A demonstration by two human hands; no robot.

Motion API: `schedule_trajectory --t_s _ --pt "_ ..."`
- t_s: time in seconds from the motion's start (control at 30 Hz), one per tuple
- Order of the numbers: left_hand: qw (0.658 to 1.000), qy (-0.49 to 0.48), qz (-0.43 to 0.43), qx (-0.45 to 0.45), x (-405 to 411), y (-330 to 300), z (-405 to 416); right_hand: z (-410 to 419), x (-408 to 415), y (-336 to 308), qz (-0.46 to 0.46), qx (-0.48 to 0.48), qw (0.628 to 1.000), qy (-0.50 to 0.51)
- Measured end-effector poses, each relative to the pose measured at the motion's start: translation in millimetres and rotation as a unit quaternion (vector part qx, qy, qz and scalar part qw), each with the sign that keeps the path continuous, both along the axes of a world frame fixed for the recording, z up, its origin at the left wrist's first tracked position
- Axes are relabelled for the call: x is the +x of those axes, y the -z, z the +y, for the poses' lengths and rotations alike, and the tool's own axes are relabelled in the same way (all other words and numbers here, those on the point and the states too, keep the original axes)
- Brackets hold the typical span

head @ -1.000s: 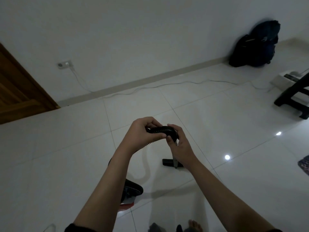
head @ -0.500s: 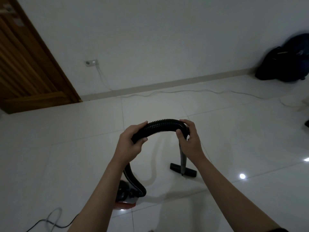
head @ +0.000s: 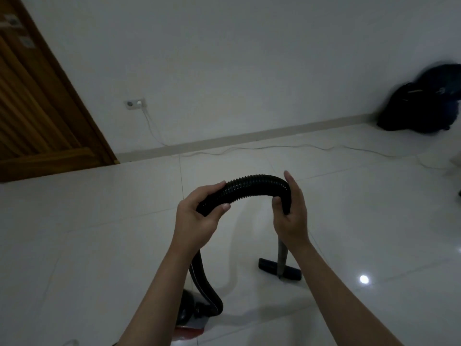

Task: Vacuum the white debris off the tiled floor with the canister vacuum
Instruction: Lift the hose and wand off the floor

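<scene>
L→R, head view. Far L: wooden door (head: 37, 116); wall socket (head: 135, 103) w/ white cord (head: 274, 146) running along the skirting.

Lower L-centre: canister vacuum (head: 190, 313), dark body w/ red base, sits on the tiled floor (head: 361, 221) close to the person, partly hidden behind the L forearm.

Left hand (head: 197, 216) wrapped closed round the ribbed black hose (head: 252, 187). Hose arches up from the canister, over between both hands.

Right hand (head: 290, 213) clasps the hose's far bend, thumb on the near side, fingers straight rather than curled, so a loose hold. Below it the grey wand (head: 282, 258) drops roughly upright to the black floor head (head: 267, 264), which rests flat on a tile.

Far R: dark backpack (head: 421, 106) against wall.

Progress (judgement): prep stage only. Head parked, hands on hose not wand; no sweeping underway. No white debris discernible on the tiles; dim light, pale floor, can't tell. Whether the unit is plugged in or running: can't tell. All vacuuming appears left to do.
</scene>
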State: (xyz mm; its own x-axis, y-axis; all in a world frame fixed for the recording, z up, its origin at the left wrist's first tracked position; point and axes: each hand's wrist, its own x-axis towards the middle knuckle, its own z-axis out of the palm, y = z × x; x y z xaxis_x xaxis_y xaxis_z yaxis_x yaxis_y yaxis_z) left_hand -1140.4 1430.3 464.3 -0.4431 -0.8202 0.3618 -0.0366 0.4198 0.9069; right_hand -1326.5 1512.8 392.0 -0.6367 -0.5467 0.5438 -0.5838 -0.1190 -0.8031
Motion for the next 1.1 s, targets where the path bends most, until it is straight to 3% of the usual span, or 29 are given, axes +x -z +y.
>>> schedule_trajectory --t_s 0.17,0.33,0.57,0.67,0.8,0.93,1.1 --pt "0.996 -0.012 0.049 -0.072 6.0 8.7 2.8 0.3 -5.9 60.8 0.008 -0.028 0.999 0.02" --pt "0.977 -0.02 0.093 -0.191 8.8 39.5 2.5 4.3 -15.3 130.6 0.096 -0.043 0.993 0.06" --pt "0.91 -0.116 0.069 -0.393 19.0 95.6 -12.2 -14.0 -23.3 138.4 0.196 -0.101 0.97 0.106" --pt "0.899 -0.153 0.079 -0.403 39.0 141.2 -18.3 -16.7 -31.5 137.6 0.229 -0.137 0.955 0.132" --pt "0.914 -0.136 0.104 -0.368 53.0 214.1 -20.4 -16.7 -39.1 136.9 0.251 -0.189 0.937 0.152" --pt "0.921 -0.114 0.099 -0.358 47.3 268.7 -20.1 -16.9 -43.0 140.4 0.204 -0.201 0.944 0.165" --pt "0.925 -0.134 0.137 -0.329 34.6 288.7 -29.0 -18.1 -48.0 170.1 0.202 -0.161 0.959 0.114"
